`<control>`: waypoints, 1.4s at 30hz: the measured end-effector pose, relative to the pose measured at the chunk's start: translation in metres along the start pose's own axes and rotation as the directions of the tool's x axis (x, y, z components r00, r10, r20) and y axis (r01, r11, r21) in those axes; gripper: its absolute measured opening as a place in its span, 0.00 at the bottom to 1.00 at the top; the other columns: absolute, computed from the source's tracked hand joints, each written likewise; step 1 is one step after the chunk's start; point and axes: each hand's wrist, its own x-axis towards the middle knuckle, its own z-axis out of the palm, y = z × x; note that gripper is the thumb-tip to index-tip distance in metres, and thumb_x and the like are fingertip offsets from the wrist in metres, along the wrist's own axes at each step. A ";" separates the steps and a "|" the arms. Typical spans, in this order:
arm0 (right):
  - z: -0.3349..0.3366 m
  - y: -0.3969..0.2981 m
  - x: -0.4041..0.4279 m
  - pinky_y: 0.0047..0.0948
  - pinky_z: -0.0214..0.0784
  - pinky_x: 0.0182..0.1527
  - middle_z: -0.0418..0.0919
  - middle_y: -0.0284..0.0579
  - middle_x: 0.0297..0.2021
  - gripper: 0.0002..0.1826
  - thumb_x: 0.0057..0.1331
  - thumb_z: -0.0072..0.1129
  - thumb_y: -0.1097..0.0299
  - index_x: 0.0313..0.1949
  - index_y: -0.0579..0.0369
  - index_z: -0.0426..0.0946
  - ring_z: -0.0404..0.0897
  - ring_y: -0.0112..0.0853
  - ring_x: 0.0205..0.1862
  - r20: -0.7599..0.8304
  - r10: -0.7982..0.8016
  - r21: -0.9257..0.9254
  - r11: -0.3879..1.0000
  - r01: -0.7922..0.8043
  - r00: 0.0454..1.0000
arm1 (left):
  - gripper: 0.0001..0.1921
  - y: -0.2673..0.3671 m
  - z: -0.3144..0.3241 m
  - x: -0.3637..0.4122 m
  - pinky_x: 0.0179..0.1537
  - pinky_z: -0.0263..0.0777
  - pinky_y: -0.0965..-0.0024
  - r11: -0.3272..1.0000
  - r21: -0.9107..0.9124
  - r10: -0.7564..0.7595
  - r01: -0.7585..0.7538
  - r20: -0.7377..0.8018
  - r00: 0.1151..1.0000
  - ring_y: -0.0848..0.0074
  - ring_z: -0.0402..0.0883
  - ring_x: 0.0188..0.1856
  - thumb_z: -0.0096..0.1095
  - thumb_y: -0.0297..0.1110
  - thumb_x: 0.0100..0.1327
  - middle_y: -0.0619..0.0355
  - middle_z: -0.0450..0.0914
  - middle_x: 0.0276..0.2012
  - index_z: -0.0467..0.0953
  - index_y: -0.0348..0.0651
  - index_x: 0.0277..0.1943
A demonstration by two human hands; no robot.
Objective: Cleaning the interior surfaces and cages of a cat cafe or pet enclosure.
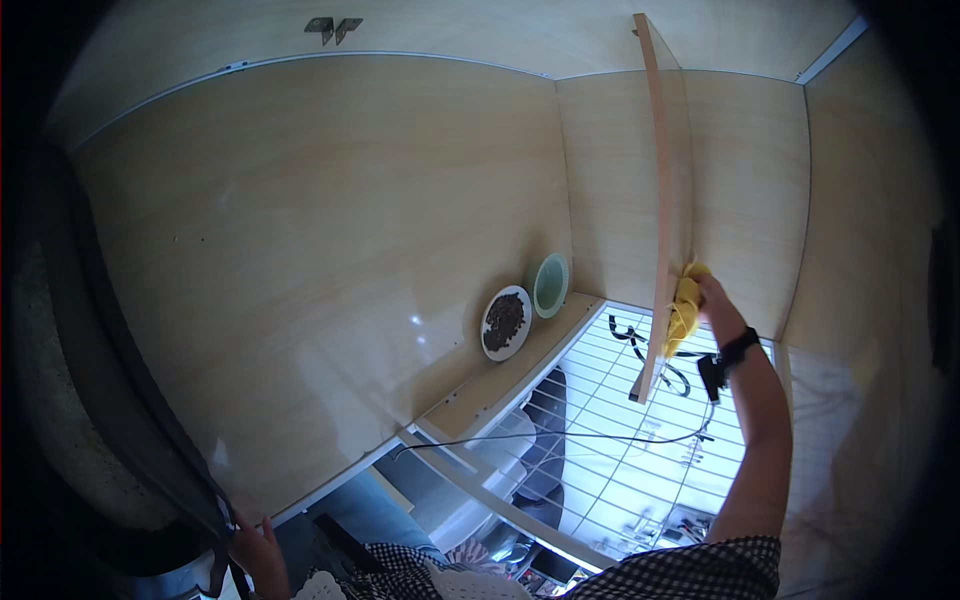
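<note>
A crumpled yellow cloth [684, 307] is gripped in my right hand [714, 298], which wears a black band at the wrist. The cloth presses against the side face of an upright wooden board [661, 195], near its lower end. My left hand [259, 555] is low at the left, its fingers at the edge of a dark fabric piece [112, 315]. Part of that hand is hidden, so its grip is unclear.
A white plate of dark granules [505, 322] and a pale green bowl [552, 286] stand by a large wooden panel [337, 225]. A thin black cable [570, 434] crosses a bright white gridded surface [600, 480]. Two metal brackets [334, 30] are above.
</note>
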 end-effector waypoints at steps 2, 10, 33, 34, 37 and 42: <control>0.053 -0.007 0.007 0.38 0.68 0.33 0.73 0.50 0.32 0.18 0.53 0.47 0.63 0.38 0.67 0.71 0.74 0.37 0.33 -0.089 -0.119 -0.222 0.970 0.097 0.989 | 0.39 -0.005 0.006 -0.001 0.51 0.59 0.58 0.998 0.034 -0.044 0.045 -0.035 0.998 0.50 0.65 0.52 0.60 0.38 0.51 0.35 0.64 0.50 0.47 0.38 0.63; 0.136 -0.189 0.094 0.30 0.64 0.32 0.73 0.40 0.27 0.14 0.52 0.46 0.65 0.33 0.61 0.72 0.71 0.29 0.29 0.101 -0.602 -0.185 0.771 0.609 0.792 | 0.47 -0.023 0.031 0.000 0.54 0.56 0.59 0.988 0.041 0.151 -0.147 -0.360 0.921 0.49 0.63 0.54 0.64 0.42 0.46 0.35 0.62 0.53 0.43 0.36 0.63; 0.252 -0.238 -0.247 0.25 0.64 0.48 0.67 0.46 0.44 0.22 0.55 0.41 0.77 0.52 0.60 0.59 0.69 0.30 0.45 0.044 -0.944 0.465 0.310 0.829 0.328 | 0.48 -0.057 0.043 0.011 0.46 0.59 0.56 0.940 0.041 0.320 -0.340 -0.460 0.828 0.46 0.67 0.44 0.67 0.38 0.43 0.31 0.67 0.44 0.45 0.42 0.64; 0.260 -0.227 -0.265 0.25 0.64 0.48 0.67 0.45 0.43 0.22 0.55 0.40 0.77 0.51 0.60 0.58 0.69 0.30 0.45 0.009 -0.947 0.535 0.276 0.799 0.322 | 0.48 -0.057 0.045 0.014 0.47 0.59 0.56 0.927 0.085 0.357 -0.366 -0.505 0.786 0.45 0.67 0.45 0.67 0.38 0.43 0.31 0.66 0.45 0.45 0.42 0.64; 0.296 -0.202 -0.313 0.25 0.64 0.47 0.67 0.44 0.42 0.21 0.55 0.40 0.78 0.51 0.60 0.58 0.69 0.29 0.44 0.054 -0.902 0.708 0.338 0.620 0.429 | 0.48 -0.064 0.050 0.018 0.47 0.59 0.56 0.931 0.064 0.343 -0.361 -0.501 0.795 0.45 0.67 0.45 0.67 0.38 0.42 0.31 0.66 0.45 0.45 0.42 0.64; 0.367 -0.116 -0.321 0.36 0.54 0.56 0.54 0.61 0.55 0.39 0.52 0.58 0.65 0.60 0.52 0.48 0.56 0.44 0.58 0.471 -0.860 0.314 0.369 0.875 0.194 | 0.44 -0.049 0.035 0.011 0.50 0.57 0.57 0.935 -0.025 0.305 -0.355 -0.458 0.835 0.47 0.66 0.48 0.68 0.38 0.43 0.34 0.66 0.48 0.50 0.40 0.62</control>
